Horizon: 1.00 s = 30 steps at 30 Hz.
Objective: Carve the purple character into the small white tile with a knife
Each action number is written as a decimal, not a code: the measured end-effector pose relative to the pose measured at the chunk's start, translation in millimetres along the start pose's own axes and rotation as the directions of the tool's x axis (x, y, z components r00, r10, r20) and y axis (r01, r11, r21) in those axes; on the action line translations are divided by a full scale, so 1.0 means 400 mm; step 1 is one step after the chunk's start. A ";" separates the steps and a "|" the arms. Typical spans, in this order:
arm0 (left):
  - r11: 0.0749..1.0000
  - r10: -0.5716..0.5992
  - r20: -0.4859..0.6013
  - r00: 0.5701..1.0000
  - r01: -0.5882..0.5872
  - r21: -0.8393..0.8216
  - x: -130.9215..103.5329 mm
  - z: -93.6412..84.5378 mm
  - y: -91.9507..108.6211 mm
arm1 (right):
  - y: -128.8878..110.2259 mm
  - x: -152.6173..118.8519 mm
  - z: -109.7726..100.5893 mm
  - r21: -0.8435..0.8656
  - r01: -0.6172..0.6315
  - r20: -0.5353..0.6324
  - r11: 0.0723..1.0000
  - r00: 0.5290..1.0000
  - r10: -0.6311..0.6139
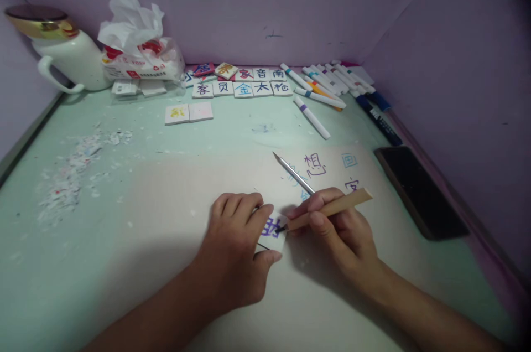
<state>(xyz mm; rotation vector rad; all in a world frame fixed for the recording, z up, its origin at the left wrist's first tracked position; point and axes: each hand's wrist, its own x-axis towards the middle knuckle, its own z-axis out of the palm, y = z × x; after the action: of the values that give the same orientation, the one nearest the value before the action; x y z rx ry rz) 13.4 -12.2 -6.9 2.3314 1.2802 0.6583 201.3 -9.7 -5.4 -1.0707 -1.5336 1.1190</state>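
Observation:
A small white square tile with a purple character on it lies on the pale sheet. My left hand grips this tile from the left, its thumb at the near edge and its index finger at the far edge. In my right hand is a wooden-handled carving knife, whose dark tip meets the purple character. Just past the right fingers a silver craft knife points away to the left; its lower end is hidden by the hand, so I cannot tell whether the fingers touch it.
White shavings are scattered at left. Lettered tiles stand in rows at the back, with two paler tiles before them. Several markers lie back right, above a phone. A tissue pack and white jug are back left.

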 end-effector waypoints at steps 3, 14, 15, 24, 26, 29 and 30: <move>1.000 -0.002 0.005 1.000 0.002 -0.005 0.002 0.001 0.001 | 0.003 0.004 0.003 0.092 -0.062 0.011 0.994 0.998 0.061; 1.000 0.004 0.000 1.000 -0.004 -0.008 0.000 0.001 0.001 | 0.012 0.014 0.010 0.467 -0.182 0.022 0.865 0.981 0.195; 1.000 0.004 0.001 1.000 -0.004 -0.008 -0.001 0.001 0.001 | 0.012 0.012 0.007 0.447 -0.159 -0.003 0.880 0.984 0.179; 1.000 0.001 0.002 1.000 -0.001 0.004 0.000 0.002 -0.001 | 0.009 -0.001 0.000 0.126 -0.039 -0.001 0.991 0.999 0.040; 1.000 0.000 0.006 1.000 0.000 0.003 0.000 0.001 0.000 | 0.009 -0.002 0.002 0.128 -0.044 0.006 0.991 0.999 0.044; 1.000 0.003 0.007 1.000 -0.003 -0.003 0.001 0.000 0.000 | 0.009 0.004 0.005 0.320 -0.113 0.041 0.941 0.994 0.105; 1.000 0.003 0.007 1.000 -0.003 -0.004 0.001 0.000 0.001 | 0.009 0.008 0.005 0.400 -0.138 0.042 0.906 0.990 0.132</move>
<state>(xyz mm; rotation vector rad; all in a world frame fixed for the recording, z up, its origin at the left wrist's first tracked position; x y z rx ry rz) 13.7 -11.9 -6.6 2.3310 1.2715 0.6521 199.0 -6.0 -8.7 -0.8928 -1.1798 1.4656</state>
